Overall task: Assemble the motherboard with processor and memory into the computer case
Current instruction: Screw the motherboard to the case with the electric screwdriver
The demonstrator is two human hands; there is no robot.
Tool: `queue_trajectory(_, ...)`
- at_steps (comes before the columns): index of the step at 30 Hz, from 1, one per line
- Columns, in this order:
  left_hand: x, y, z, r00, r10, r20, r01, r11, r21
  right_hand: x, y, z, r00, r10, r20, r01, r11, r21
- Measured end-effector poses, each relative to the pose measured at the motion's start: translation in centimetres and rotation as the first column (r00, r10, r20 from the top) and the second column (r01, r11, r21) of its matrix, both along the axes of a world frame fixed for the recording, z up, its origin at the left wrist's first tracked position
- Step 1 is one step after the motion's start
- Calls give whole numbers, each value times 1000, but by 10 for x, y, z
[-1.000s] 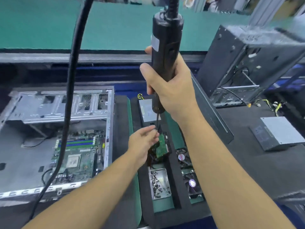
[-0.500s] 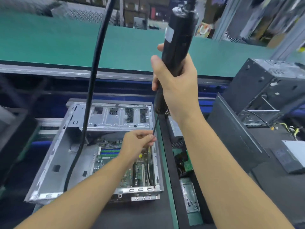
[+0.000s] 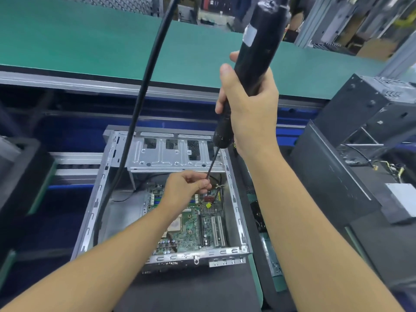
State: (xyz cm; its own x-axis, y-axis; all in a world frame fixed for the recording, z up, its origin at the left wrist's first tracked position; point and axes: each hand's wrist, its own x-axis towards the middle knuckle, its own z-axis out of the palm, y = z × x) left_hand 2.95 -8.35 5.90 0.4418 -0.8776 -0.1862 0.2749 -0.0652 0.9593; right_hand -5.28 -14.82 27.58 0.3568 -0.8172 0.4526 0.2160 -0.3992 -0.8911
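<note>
An open grey computer case (image 3: 96, 199) lies flat in front of me, with the green motherboard (image 3: 191, 228) inside it. My right hand (image 3: 247, 106) grips a black electric screwdriver (image 3: 258, 48) held upright and tilted over the case. Its thin bit (image 3: 212, 161) points down to my left hand (image 3: 186, 188), whose fingertips pinch the bit's tip above the board's upper right part. Whether a screw sits on the tip is hidden by the fingers.
A thick black cable (image 3: 144, 91) hangs from the screwdriver across the case's left side. A dark tray strip (image 3: 263, 221) with parts lies right of the case. A black case panel (image 3: 333, 183) and another dark chassis (image 3: 371, 109) stand at the right. A green conveyor belt (image 3: 90, 41) runs behind.
Both hands and the screwdriver have moved left, from over the parts tray to above the open case. My left hand still pinches the bit's tip.
</note>
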Motion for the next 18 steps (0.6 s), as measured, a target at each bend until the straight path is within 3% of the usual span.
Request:
queue_trajectory(4, -5, 3, -1, 998, 5, 70, -4, 1000, -3, -2, -3, -6, 999, -34, 7, 34, 999, 33)
queue_trajectory(8, -9, 0, -1, 961, 52, 271, -63, 997, 34, -6, -7, -10, 997, -60, 40, 58, 997, 47)
queue_trajectory(10, -7, 0, -2, 878, 53, 476, -80, 996, 37, -8, -9, -12, 998, -55, 42, 53, 997, 49)
queue_trajectory(13, -6, 0, -1, 680, 15, 733, -44, 999, 21, -11, -12, -18, 999, -42, 19, 41, 998, 44)
queue_trajectory(18, -1, -3, -4, 551, -61, 832, 41, 998, 46, -15, -15, -30, 1000, -18, 11, 17, 998, 59)
